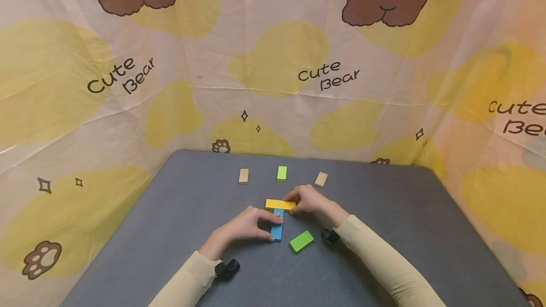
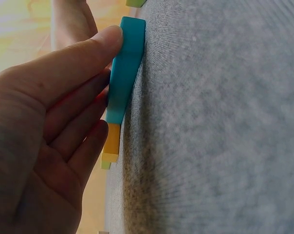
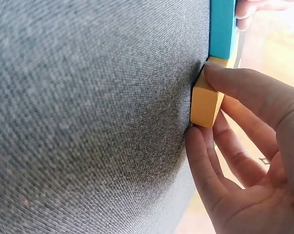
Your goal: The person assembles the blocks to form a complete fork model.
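We see the blue block (image 1: pixel 277 227) lying flat on the grey table (image 1: pixel 204 188), in front of the person, its long axis running almost straight away, one end toward the person and the other meeting the near long side of the yellow block (image 1: pixel 277 204) about midway. The yellow block lies crosswise, its long axis running left to right, so we read the pair as a T. Our left hand (image 1: pixel 245 224) pinches the blue block between thumb and fingers; our right hand (image 1: pixel 309 199) pinches the right end of the yellow block, thumb on its near side. To the right of the blue block, just apart, we find the green block (image 1: pixel 301 242), slanting from near left to far right. Beyond the yellow block stand apart the left wood block (image 1: pixel 243 176) and lime block (image 1: pixel 282 173), both pointing away, and the right wood block (image 1: pixel 321 179), its far end angled right.
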### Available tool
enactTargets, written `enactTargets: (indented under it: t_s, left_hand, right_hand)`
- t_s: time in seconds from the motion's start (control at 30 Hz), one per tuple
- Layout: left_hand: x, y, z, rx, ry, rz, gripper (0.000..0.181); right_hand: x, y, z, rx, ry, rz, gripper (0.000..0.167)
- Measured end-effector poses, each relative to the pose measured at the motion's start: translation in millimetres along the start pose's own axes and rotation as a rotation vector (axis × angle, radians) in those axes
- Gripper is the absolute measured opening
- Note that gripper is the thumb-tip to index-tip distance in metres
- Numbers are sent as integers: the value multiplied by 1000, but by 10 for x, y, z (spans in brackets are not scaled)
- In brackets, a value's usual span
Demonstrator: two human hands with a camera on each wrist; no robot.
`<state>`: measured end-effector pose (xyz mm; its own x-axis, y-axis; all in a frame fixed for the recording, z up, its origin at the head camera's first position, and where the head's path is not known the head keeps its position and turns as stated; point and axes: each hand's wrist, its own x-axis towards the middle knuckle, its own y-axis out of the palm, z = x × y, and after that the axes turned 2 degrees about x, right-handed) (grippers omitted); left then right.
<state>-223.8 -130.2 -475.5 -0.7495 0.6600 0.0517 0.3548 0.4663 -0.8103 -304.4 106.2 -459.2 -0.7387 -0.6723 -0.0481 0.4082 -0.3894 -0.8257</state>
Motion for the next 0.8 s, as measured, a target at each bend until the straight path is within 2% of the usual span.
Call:
enactTargets:
  t_s: [0.43,0.8]
  left_hand:
    - [12,0,-1,-1,16,-5,45]
    - [33,-12,-2,-1,25,-41,40]
  right_hand:
    - [-28,-21,-28,44,21,4,41]
    - [-339,-48,16,90,6,-139,46]
